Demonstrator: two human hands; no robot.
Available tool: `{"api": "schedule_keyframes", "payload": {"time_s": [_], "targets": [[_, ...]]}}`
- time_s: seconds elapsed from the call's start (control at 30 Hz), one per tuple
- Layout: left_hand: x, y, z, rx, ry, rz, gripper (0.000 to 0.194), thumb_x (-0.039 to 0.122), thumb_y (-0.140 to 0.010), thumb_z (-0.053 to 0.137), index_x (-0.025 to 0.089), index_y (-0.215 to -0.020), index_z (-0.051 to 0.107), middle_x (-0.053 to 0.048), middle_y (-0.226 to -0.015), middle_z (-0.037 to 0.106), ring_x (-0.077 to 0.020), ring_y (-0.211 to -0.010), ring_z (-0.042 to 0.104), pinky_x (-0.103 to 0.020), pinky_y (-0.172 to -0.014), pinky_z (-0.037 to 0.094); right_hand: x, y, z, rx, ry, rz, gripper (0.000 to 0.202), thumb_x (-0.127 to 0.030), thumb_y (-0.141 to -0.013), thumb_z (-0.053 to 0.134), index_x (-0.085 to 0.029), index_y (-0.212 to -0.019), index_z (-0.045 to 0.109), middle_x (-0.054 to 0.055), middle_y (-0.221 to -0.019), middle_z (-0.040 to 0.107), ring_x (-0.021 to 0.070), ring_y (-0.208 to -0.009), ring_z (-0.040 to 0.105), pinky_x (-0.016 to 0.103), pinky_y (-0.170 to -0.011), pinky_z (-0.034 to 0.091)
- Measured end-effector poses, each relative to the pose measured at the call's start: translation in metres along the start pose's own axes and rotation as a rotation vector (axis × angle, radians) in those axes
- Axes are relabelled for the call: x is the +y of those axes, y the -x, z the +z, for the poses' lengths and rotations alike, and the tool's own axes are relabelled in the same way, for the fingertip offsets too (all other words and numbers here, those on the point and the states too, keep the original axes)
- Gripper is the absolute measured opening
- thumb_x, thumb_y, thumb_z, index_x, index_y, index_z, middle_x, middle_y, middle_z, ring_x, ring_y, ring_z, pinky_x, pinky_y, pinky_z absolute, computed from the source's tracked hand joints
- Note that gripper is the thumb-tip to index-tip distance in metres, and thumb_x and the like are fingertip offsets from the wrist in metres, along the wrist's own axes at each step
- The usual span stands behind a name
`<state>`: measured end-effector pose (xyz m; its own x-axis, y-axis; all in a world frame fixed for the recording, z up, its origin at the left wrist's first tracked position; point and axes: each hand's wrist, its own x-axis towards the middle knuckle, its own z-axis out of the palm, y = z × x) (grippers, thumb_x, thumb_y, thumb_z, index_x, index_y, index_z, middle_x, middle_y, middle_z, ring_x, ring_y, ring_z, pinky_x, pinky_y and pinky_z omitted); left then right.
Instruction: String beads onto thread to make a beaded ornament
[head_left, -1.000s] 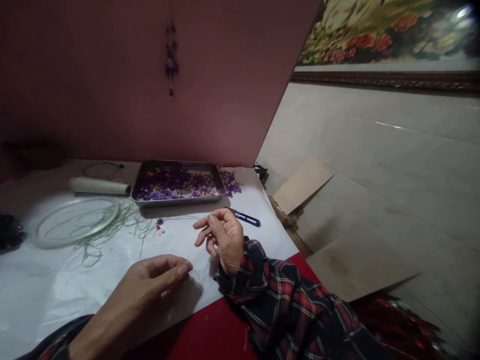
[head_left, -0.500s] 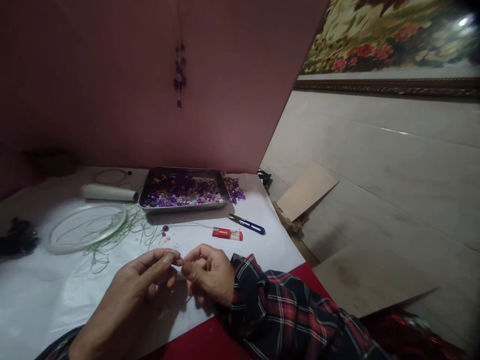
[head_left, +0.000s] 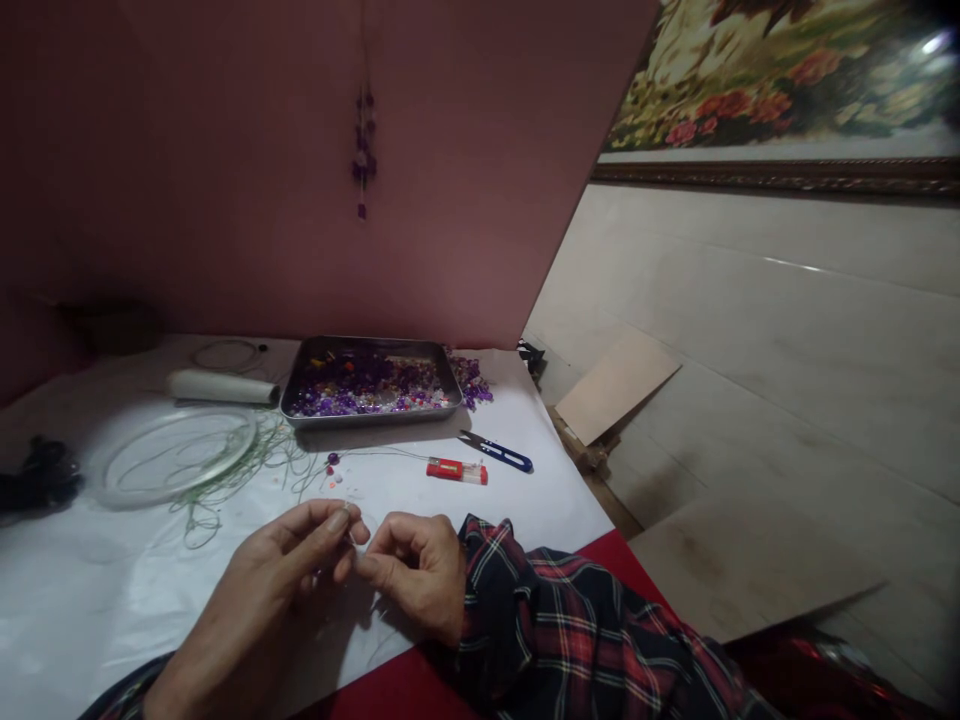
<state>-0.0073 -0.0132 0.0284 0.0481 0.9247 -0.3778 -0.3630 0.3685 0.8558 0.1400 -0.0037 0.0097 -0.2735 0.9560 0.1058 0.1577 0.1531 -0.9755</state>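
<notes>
My left hand point(head_left: 281, 565) pinches a thin pale cord point(head_left: 349, 532) between thumb and forefinger, low in the middle of the view. Close by on its right, my right hand point(head_left: 420, 570) has thumb and forefinger pressed together on the same cord, slightly lower. Whatever small piece may sit at the left fingertips is too small to make out. Beyond the hands lie a purple bead point(head_left: 333, 459) and a few tiny pale and orange beads. A red lighter point(head_left: 456, 471) and blue thread snips point(head_left: 496, 452) rest farther right.
A metal tray point(head_left: 375, 418) of purple and clear beads stands at the back, with more beads heaped at its right. Left are a clear ring coil point(head_left: 124, 492), tangled green thread point(head_left: 225, 470), a white cone point(head_left: 223, 387) and a dark bundle point(head_left: 45, 478). A bead strand point(head_left: 363, 160) hangs behind.
My right hand has moved slightly down and away from my left fingertips, and a short stretch of cord now shows between them. The view has shifted a little.
</notes>
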Motion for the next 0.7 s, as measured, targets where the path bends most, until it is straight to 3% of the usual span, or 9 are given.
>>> {"api": "schedule_keyframes", "payload": {"time_s": [0.23, 0.33, 0.43, 0.5, 0.53, 0.6, 0.63, 0.7], "targets": [[0.002, 0.004, 0.005, 0.0, 0.109, -0.047, 0.019, 0.034, -0.063, 0.081, 0.019, -0.066, 0.069, 0.001, -0.059, 0.063, -0.0072, -0.045, 0.048, -0.017, -0.043, 0.038, 0.001, 0.005, 0.0, -0.084, 0.07, -0.009, 0.019, -0.027, -0.072, 0.068, -0.017, -0.057, 0.061, -0.008, -0.045, 0.043, 0.0062, -0.042, 0.035, 0.019, -0.042, 0.023], [0.002, 0.005, 0.005, -0.029, 0.063, -0.05, 0.02, 0.035, -0.066, 0.078, 0.017, -0.063, 0.069, 0.001, -0.054, 0.059, -0.0067, -0.043, 0.043, -0.017, -0.041, 0.033, 0.001, 0.004, -0.002, -0.076, 0.12, -0.092, 0.026, -0.03, -0.075, 0.069, -0.018, -0.054, 0.06, -0.007, -0.044, 0.042, 0.0061, -0.041, 0.035, 0.02, -0.041, 0.023], [0.002, 0.005, 0.005, -0.058, 0.022, -0.054, 0.024, 0.038, -0.067, 0.077, 0.017, -0.06, 0.067, 0.003, -0.048, 0.051, -0.0069, -0.042, 0.039, -0.017, -0.041, 0.03, -0.002, -0.003, -0.007, 0.159, 0.208, -0.297, 0.043, -0.045, -0.082, 0.063, -0.017, -0.051, 0.058, -0.004, -0.046, 0.045, 0.0091, -0.046, 0.041, 0.024, -0.047, 0.03], [0.001, 0.005, 0.006, -0.082, 0.014, -0.059, 0.024, 0.038, -0.065, 0.078, 0.017, -0.058, 0.067, 0.003, -0.049, 0.051, -0.0069, -0.043, 0.038, -0.018, -0.042, 0.03, -0.005, -0.008, -0.012, 0.333, 0.176, -0.389, 0.048, -0.053, -0.09, 0.05, -0.017, -0.062, 0.064, 0.003, -0.061, 0.058, 0.0136, -0.057, 0.052, 0.026, -0.055, 0.039], [0.001, 0.006, 0.008, -0.099, 0.016, -0.059, 0.025, 0.038, -0.064, 0.078, 0.017, -0.056, 0.067, 0.002, -0.05, 0.052, -0.0069, -0.044, 0.038, -0.018, -0.042, 0.031, -0.005, -0.01, -0.014, 0.317, 0.131, -0.398, 0.049, -0.056, -0.092, 0.045, -0.017, -0.074, 0.069, 0.006, -0.076, 0.065, 0.0137, -0.06, 0.054, 0.027, -0.057, 0.042], [0.001, 0.006, 0.01, -0.128, 0.019, -0.05, 0.026, 0.036, -0.062, 0.08, 0.016, -0.053, 0.067, 0.0, -0.053, 0.056, -0.0068, -0.045, 0.039, -0.018, -0.044, 0.032, -0.005, -0.013, -0.016, 0.159, 0.055, -0.358, 0.052, -0.06, -0.094, 0.037, -0.019, -0.097, 0.069, 0.008, -0.097, 0.066, 0.0107, -0.056, 0.053, 0.025, -0.054, 0.043], [0.001, 0.006, 0.011, -0.135, 0.021, -0.048, 0.026, 0.036, -0.061, 0.081, 0.015, -0.052, 0.067, 0.0, -0.054, 0.057, -0.0069, -0.046, 0.04, -0.018, -0.045, 0.033, -0.005, -0.013, -0.017, 0.066, 0.049, -0.318, 0.054, -0.061, -0.094, 0.035, -0.02, -0.101, 0.068, 0.007, -0.094, 0.066, 0.0093, -0.053, 0.051, 0.024, -0.051, 0.041], [0.0, 0.006, 0.011, -0.141, 0.017, -0.051, 0.026, 0.035, -0.06, 0.082, 0.015, -0.053, 0.068, -0.001, -0.054, 0.058, -0.0076, -0.048, 0.041, -0.018, -0.045, 0.033, -0.003, -0.013, -0.018, -0.03, 0.104, -0.241, 0.055, -0.063, -0.092, 0.038, -0.018, -0.09, 0.068, 0.001, -0.07, 0.06, 0.0085, -0.048, 0.044, 0.022, -0.046, 0.034]]}}
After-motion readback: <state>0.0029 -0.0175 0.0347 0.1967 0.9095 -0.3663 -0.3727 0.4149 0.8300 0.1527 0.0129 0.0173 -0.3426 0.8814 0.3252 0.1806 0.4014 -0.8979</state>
